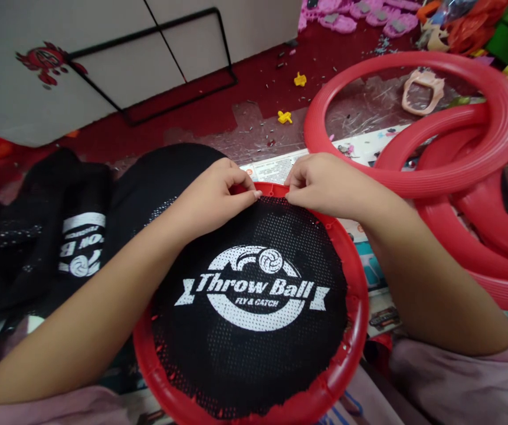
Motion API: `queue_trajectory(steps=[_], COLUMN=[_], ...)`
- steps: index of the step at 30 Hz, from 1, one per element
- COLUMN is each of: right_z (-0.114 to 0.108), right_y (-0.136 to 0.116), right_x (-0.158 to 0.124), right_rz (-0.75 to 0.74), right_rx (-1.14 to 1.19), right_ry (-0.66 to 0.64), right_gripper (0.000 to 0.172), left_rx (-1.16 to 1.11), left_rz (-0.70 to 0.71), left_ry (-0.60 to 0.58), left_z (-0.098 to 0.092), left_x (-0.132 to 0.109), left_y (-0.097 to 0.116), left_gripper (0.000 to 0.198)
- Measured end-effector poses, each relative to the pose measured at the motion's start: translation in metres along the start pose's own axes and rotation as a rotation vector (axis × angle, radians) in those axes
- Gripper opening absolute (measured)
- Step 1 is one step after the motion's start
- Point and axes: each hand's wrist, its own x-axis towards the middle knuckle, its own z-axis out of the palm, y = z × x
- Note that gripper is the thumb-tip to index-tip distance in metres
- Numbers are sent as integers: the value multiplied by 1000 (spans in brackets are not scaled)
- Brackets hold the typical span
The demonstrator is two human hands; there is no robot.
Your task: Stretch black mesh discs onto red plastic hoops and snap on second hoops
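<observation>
Mesh disc [254,348], black and printed "Throw Ball" in white, lies nearest the person, spread inside a red ring [360,295] between the two forearms. Its lettering reads upright from where the person sits. On the near and side stretches its edge overlaps the ring's inner lip, and small red pegs show along it; that is probably what holds the cloth taut and flat. The ring is close to the body between pinkish sleeves [470,378], presumably so both arms reach its far rim comfortably.

At that far rim the left hand [245,192] is nearly closed, thumb and forefinger pinched on the mesh edge. The right hand [295,186] faces it just across a short bare stretch of rim, fingers curled in and thumb pressed near them, seemingly nipping the same edge; its exact contact is partly hidden. Working from both sides likely keeps the tension even there.

To the left lie more black fabric discs [169,168] and a folded printed piece [83,242], within easy reach. Beneath the ring is a printed sheet [275,168]; to the right, spare red rings [413,182] overlap in a loose heap. Farther off are two small yellow pieces [284,117], a pale pink frame [426,77], a white panel [103,35] and, farthest, pink plastic parts [337,22]
</observation>
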Motion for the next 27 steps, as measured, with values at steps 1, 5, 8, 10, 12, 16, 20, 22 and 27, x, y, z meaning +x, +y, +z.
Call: queue_trajectory(steps=[1,5,8,10,12,16,20,22,27], right_z=[1,3,3,2,2,4,15,21,27], right_y=[0,1,4,6,7,2,-8,-11,-9], right_x=[0,1,3,3,3,1,2,5,12], right_rz=[-6,-28,-16,-16,-15,-95,-197,-170,-144], right_rx=[-1,26,83,110,126,163,168,148,191], right_ry=[-1,-12,-47,-64,-65,92,177,127,94], right_gripper=[7,7,6,6,7,9,13,11,11], left_rx=[-7,-3,3,5,8,6,5,1,0], left_rz=[2,-11,-13,-11,-7,-7,-2,-8,-4], left_ry=[4,1,-8,-17,-24,-23,-26,-26,-32], left_z=[0,0,0,-1,-1,-1,0,-1,-1], left_x=[0,-1,-1,-1,-1,1,2,2,3], left_y=[-1,-2,-2,-2,-2,-4,-4,-4,-3], left_gripper=[18,20,21,22,22,20,19,17,16])
